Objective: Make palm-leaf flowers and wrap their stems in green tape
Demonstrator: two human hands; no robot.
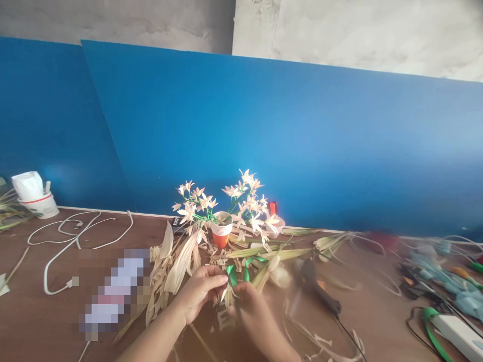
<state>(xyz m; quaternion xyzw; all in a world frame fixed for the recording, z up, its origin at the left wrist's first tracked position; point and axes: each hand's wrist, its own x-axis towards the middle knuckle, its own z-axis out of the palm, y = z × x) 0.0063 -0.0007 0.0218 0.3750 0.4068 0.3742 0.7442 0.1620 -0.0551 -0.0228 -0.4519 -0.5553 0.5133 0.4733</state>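
Observation:
Between thumb and fingers, my left hand (202,291) pinches a strip of green floral tape (231,275). My right hand (252,304), slightly blurred, is closed on the tape close beside it, and a loop stands up between the two. Just under the fingertips hangs a small pale corn-husk flower (225,295); whether a hand grips it is hidden. Behind both hands, an orange and white paper cup (221,234) bears stems of husk flowers (247,201) with green-wrapped stalks. Dry corn husks (183,266) lie around the cup.
A black glue gun (320,291) with its cord lies to the right. Farther right are a white power strip (458,332) and a bluish plastic heap (468,296). White cables (75,239) and a paper bowl (39,206) sit left. A blue panel (283,141) borders the table.

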